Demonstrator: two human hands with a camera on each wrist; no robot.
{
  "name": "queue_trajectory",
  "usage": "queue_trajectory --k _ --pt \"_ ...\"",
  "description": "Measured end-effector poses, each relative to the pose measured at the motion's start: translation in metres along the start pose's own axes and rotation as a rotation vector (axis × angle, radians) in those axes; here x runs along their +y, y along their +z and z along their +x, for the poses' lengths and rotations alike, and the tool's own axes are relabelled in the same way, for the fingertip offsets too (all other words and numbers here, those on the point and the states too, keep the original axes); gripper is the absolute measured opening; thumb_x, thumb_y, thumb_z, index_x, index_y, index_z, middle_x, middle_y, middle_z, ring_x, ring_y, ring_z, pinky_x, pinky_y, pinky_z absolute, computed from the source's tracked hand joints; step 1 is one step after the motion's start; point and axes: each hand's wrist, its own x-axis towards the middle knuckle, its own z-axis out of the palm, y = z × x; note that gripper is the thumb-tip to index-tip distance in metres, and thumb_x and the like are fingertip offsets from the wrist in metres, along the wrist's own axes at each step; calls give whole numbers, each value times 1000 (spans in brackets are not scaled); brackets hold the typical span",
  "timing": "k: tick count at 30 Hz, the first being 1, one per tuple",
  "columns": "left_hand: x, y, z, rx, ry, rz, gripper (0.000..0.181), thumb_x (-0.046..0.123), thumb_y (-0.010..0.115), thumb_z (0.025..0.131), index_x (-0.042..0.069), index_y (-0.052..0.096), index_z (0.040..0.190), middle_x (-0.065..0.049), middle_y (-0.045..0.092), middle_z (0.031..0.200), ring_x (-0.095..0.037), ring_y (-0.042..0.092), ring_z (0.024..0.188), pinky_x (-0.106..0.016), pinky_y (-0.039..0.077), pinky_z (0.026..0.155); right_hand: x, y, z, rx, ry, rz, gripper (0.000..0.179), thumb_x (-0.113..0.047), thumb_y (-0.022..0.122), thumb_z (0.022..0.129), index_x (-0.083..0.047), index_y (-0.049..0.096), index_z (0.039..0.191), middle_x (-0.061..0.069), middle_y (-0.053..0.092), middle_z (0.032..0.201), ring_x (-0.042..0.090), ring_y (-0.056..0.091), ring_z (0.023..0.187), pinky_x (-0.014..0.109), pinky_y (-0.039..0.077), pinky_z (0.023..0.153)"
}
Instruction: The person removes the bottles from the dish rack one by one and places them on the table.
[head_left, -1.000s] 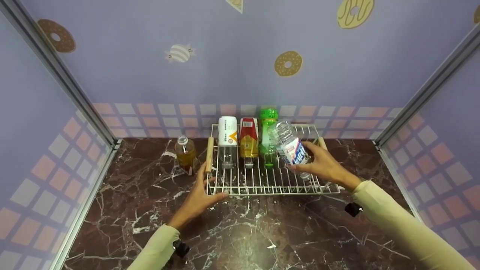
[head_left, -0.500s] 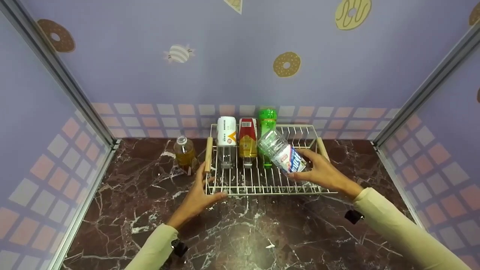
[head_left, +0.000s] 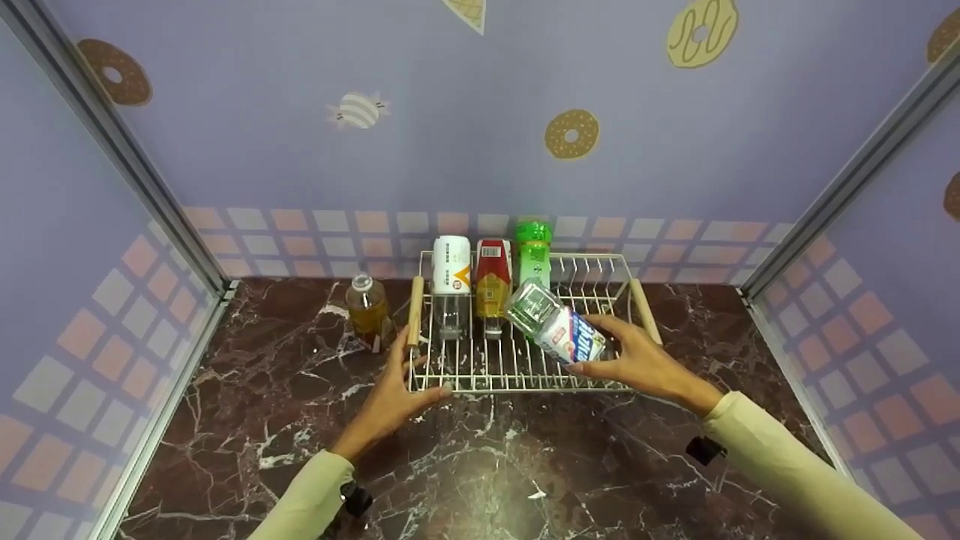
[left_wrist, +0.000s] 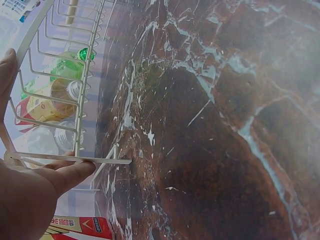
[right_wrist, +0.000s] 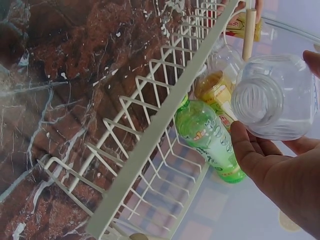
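My right hand (head_left: 637, 360) holds a clear plastic bottle (head_left: 571, 337) with a blue and white label, thumb on one side and fingers on the other. The bottle tilts above the white wire rack (head_left: 517, 390), base to the upper left; its uncapped mouth (right_wrist: 250, 100) shows in the right wrist view. My left hand (head_left: 397, 397) grips the rack's front left corner, its thumb on the front rail. Within the rack lie a white-labelled bottle (head_left: 452, 266), a red and yellow bottle (head_left: 494, 274) and a green bottle (head_left: 533, 247), partly hidden by the held bottle.
Outside the rack, a bottle of amber liquid (head_left: 367, 311) stands to the left, beside my left fingers. Wooden handles (head_left: 646, 311) top both rack ends. The dark marbled table (head_left: 480, 472) is bounded by a patterned back wall (head_left: 375, 165) and side panels.
My right hand has brought the clear bottle left and lower, tipping it further so its base points more to the left. The left hand keeps its place on the rack corner.
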Motion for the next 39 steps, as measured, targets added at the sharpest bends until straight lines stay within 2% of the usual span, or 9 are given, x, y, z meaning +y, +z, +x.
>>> queue_trajectory --k 5,9,12,18,21,26,31,35,39 --pt "1 0 0 -1 11 -9 135 34 98 85 21 2 178 -31 4 180 -48 42 156 -72 49 112 0 3 -3 -1 -35 -32 88 -29 92 89 4 50 159 22 66 141 33 67 115 52 63 99" --pt "2 -1 -1 -2 3 3 132 30 96 87 23 2 178 -29 4 181 -46 43 156 -74 46 114 -2 6 -7 0 -36 -55 91 -32 92 89 4 49 160 27 55 158 46 56 141 67 47 119" --pt "3 -2 -3 3 0 40 129 29 95 88 21 3 178 -29 11 180 -47 44 155 -78 38 118 -4 8 -10 -3 -38 -58 92 -33 92 89 4 49 160 28 51 163 46 52 146 69 41 123" --pt "6 -3 -8 15 23 122 129 33 94 88 15 4 178 -32 28 174 -50 44 154 -77 28 124 -7 10 -14 -35 -55 -19 88 -30 91 90 5 50 159 22 67 135 30 68 107 44 67 91" --pt "7 -4 -10 17 34 129 129 32 95 87 11 5 178 -30 20 177 -52 37 157 -71 32 126 -9 11 -14 -48 -65 -3 85 -27 91 90 5 51 158 18 68 127 25 67 99 34 67 78" --pt "10 -6 -14 36 38 184 126 29 94 88 6 8 176 -23 7 182 -51 18 164 -67 27 130 -11 12 -15 -47 -91 -25 81 -28 92 90 3 55 155 16 69 127 24 66 99 32 66 78" --pt "18 -10 -18 49 59 241 126 35 96 86 5 12 176 -24 10 182 -50 16 165 -71 18 131 -11 14 -17 -58 -112 -45 80 -29 90 92 4 55 155 23 66 140 35 68 112 48 66 93" --pt "22 -11 -21 46 97 276 128 35 97 85 1 13 175 -28 13 180 -51 20 164 -71 19 131 -10 15 -18 -64 -124 -68 79 -32 88 93 1 55 156 25 59 155 45 60 136 68 53 113" --pt "24 -11 -22 43 141 302 125 30 97 85 -4 15 173 -30 15 179 -54 23 162 -71 21 130 -10 17 -18 -78 -137 -79 78 -33 88 93 1 56 156 25 59 156 48 56 141 73 46 117"
